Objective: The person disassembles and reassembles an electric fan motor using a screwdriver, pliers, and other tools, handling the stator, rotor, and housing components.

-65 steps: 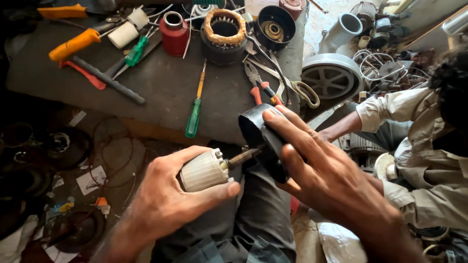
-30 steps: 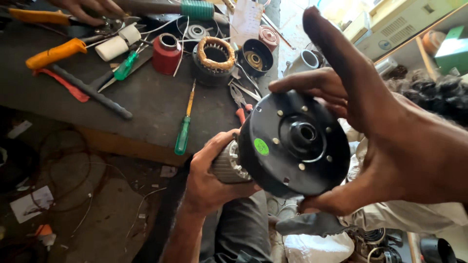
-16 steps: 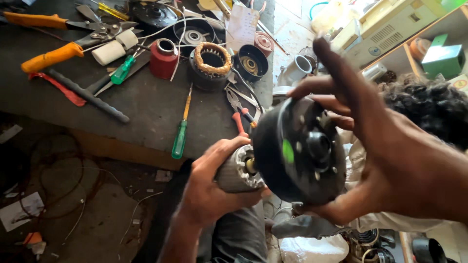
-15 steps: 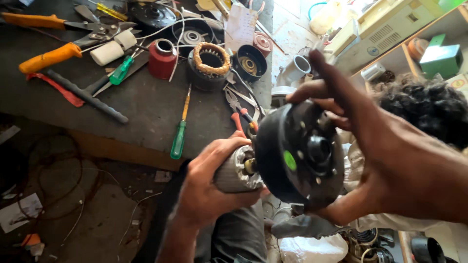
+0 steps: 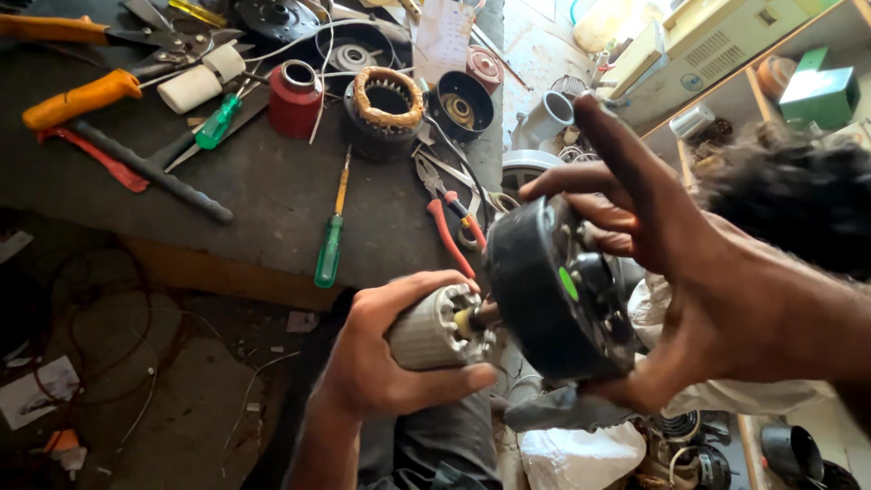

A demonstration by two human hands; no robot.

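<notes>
From the head view, my left hand [image 5: 381, 363] wraps its fingers tight around the ribbed grey rotor [image 5: 426, 328], held above my lap beside the workbench [image 5: 272, 195]. My right hand [image 5: 689, 272] clasps the black motor end cover [image 5: 549, 295] by its rim on the rotor's shaft, index finger stretched upward. A green-handled screwdriver [image 5: 331, 240] lies on the bench behind.

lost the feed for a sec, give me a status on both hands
Left hand grips ribbed motor core. Right hand holds black round cover on its shaft. Nothing between them; screwdriver lies on bench.
</notes>
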